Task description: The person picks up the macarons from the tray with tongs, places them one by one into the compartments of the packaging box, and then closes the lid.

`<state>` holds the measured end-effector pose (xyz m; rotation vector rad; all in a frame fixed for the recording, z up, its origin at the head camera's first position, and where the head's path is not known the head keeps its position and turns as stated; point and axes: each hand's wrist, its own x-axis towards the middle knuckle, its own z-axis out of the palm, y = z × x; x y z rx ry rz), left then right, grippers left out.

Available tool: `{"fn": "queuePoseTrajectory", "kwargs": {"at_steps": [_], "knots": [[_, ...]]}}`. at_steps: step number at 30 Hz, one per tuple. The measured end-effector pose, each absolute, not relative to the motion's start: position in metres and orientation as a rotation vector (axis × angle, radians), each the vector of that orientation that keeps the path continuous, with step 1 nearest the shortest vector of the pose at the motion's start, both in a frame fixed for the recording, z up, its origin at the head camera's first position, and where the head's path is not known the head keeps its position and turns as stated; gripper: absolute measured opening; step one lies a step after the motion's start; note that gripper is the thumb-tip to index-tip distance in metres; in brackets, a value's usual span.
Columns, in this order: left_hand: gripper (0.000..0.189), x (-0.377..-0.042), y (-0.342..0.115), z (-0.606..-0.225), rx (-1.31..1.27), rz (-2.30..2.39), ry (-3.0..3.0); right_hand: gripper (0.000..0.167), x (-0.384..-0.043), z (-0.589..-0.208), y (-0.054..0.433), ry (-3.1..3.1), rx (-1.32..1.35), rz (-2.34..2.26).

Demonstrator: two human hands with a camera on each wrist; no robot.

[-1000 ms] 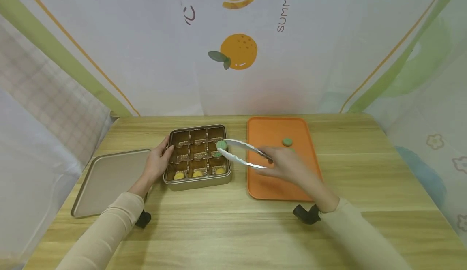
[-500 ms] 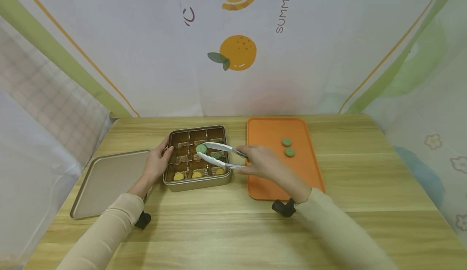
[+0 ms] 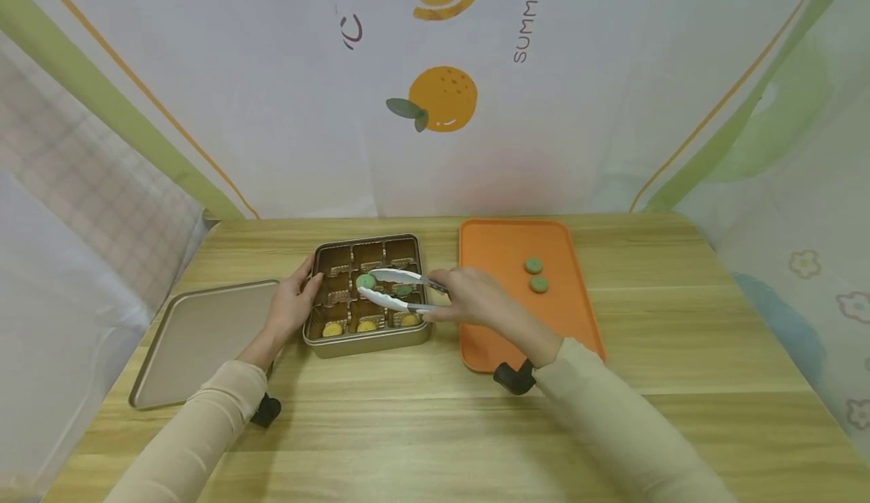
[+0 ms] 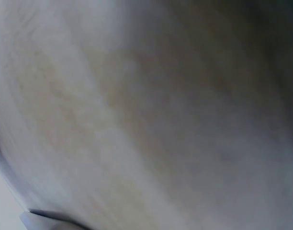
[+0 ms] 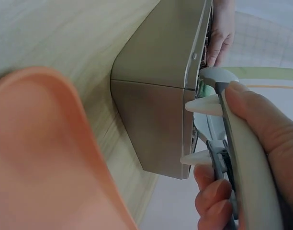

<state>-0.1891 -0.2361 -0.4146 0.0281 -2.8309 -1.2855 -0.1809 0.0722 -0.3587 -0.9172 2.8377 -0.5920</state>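
Note:
My right hand [image 3: 469, 295] grips a pair of tongs [image 3: 390, 275] with white tips, held low over the tin box [image 3: 367, 343]. Between the tips is a round green cookie [image 3: 365, 282], over the middle compartment. A second green cookie [image 3: 404, 291] lies in the compartment to its right, partly behind the tongs. Yellow cookies [image 3: 332, 330] sit in the near row of compartments. My left hand [image 3: 292, 303] holds the box by its left wall, thumb over the rim. The right wrist view shows the tongs' handle [image 5: 247, 158] in my right hand; the left wrist view is blurred.
Right of the box lies an orange tray [image 3: 503, 348] with two green cookies [image 3: 533, 266] on it. A flat beige metal lid or tray [image 3: 204, 344] is on the table [image 3: 381, 427] at the left, beside my left forearm. A printed cloth [image 3: 544, 148] hangs behind the table.
My right hand has moved left with the tongs and the green cookie, from the box's right edge to over its middle compartment. The left hand keeps its place on the box.

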Motion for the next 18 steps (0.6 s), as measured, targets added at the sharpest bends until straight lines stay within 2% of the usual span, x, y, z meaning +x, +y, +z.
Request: {"fn": "queuePoseTrajectory", "kwargs": {"at_steps": [18], "knots": [[0.054,-0.1897,-0.2365,-0.4124,0.047,-1.293,-2.849,0.053,-0.1794,-0.3568,0.0715,2.834,-0.928,-0.551]]}}
